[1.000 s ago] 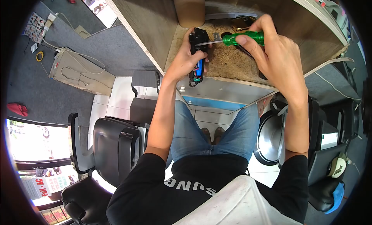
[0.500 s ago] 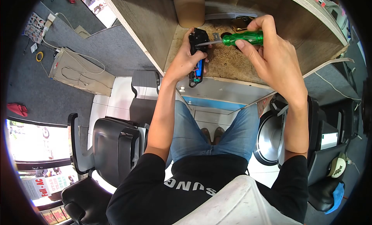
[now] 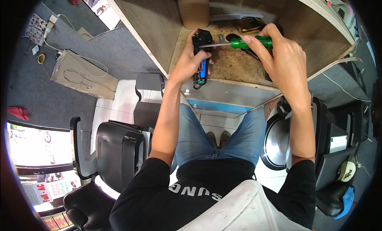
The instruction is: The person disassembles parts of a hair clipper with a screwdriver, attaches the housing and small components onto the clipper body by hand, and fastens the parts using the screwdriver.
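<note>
- An opened black handheld device (image 3: 204, 37) is being held by the left hand (image 3: 187, 66) over the front left of the wooden shelf (image 3: 234, 68); its looped lower end is being carried past the front edge, above a grey drawer front (image 3: 223, 92).
- The device is being clasped by the left fingers, which are being kept curled around its casing, the thumb being laid across the middle; below that thumb a blue battery (image 3: 203, 67) is being left exposed.
- A green screwdriver (image 3: 251, 42) is being pinched at its handle between the thumb and bent fingers of the right hand (image 3: 287, 58); the outer fingers are being partly hidden.
- The shaft is being pointed leftward, its tip being set against the upper part of the device; the exact seat cannot be told.
- Open room is being left on the bare board between the hands, in front of the shaft.
- Behind the shaft, space is being narrowed by a thin metal plate (image 3: 221, 38), a brass-coloured item (image 3: 248, 26) and a brown cylinder (image 3: 193, 10) in the back left corner.
- At the left wall (image 3: 149, 22), only a slim strip of board is being left beside the left hand.
- The front edge is being crossed by both arms; near the right hand, the right wall (image 3: 324, 44) is being approached by the knuckles, a gap being left.
</note>
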A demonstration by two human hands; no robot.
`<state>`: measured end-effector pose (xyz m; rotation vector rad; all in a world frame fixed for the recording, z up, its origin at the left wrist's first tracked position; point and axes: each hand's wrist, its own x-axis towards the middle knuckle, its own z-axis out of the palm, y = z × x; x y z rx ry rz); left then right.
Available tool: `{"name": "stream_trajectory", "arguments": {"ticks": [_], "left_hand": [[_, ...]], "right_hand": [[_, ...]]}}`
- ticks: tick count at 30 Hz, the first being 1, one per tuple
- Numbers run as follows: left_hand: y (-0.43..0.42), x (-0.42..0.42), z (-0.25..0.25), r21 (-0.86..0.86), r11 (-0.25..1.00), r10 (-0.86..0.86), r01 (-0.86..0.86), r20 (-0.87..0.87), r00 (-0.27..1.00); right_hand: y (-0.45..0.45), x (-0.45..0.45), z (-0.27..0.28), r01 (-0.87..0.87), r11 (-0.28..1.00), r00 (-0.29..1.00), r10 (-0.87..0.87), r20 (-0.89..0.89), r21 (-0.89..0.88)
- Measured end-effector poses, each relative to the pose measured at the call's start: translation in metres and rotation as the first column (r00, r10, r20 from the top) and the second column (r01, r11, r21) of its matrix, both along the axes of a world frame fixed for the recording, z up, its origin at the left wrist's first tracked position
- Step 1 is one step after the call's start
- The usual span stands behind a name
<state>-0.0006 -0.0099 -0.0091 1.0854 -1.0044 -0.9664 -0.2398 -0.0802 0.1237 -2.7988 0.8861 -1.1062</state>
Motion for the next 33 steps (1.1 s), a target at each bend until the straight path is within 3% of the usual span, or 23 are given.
{"name": "stream_trajectory", "arguments": {"ticks": [2, 5, 6, 9, 11, 12, 15, 21, 25, 30, 33], "left_hand": [[0.002, 0.000, 0.003, 0.002, 1.000, 0.010, -0.010, -0.090, 0.996], [0.002, -0.003, 0.005, -0.036, 0.999, 0.009, -0.017, -0.199, 0.980], [0.001, -0.002, 0.005, -0.042, 0.998, 0.038, -0.047, -0.197, 0.980], [-0.003, 0.000, 0.009, -0.054, 0.991, 0.111, -0.124, -0.197, 0.974], [-0.002, -0.003, 0.011, -0.064, 0.982, 0.160, -0.177, -0.218, 0.963], [-0.002, -0.005, 0.013, -0.051, 0.976, 0.198, -0.212, -0.196, 0.960], [-0.002, 0.011, 0.005, 0.024, 0.997, 0.070, -0.066, -0.189, 0.979], [-0.004, -0.004, 0.011, -0.061, 0.984, 0.153, -0.166, -0.175, 0.972], [-0.003, -0.002, 0.009, -0.050, 0.990, 0.125, -0.135, -0.176, 0.976], [-0.003, 0.000, 0.006, -0.021, 0.991, 0.125, -0.131, -0.180, 0.976], [-0.004, 0.002, 0.005, -0.037, 0.993, 0.107, -0.114, -0.159, 0.981]], "right_hand": [[-0.007, -0.005, -0.014, -0.097, 0.995, 0.989, 0.094, 0.117, 0.024], [-0.012, -0.018, -0.048, -0.124, 0.855, 0.906, -0.110, 0.409, 0.504], [-0.014, -0.017, -0.064, -0.357, 0.746, 0.745, -0.135, 0.653, 0.562], [0.001, -0.011, -0.092, -0.500, 0.523, 0.642, -0.311, 0.700, 0.690], [0.005, -0.005, -0.111, -0.591, 0.377, 0.655, -0.291, 0.697, 0.713], [0.005, -0.002, -0.113, -0.599, 0.393, 0.661, -0.249, 0.708, 0.698], [0.005, 0.002, -0.103, -0.609, 0.410, 0.706, -0.110, 0.699, 0.679], [-0.004, 0.014, -0.102, -0.613, 0.544, 0.688, 0.010, 0.726, 0.573], [-0.015, 0.019, -0.122, -0.574, 0.580, 0.741, 0.067, 0.669, 0.578], [-0.016, 0.016, -0.123, -0.532, 0.625, 0.759, 0.054, 0.649, 0.571], [-0.016, 0.013, -0.123, -0.523, 0.575, 0.758, -0.024, 0.652, 0.629]]}}
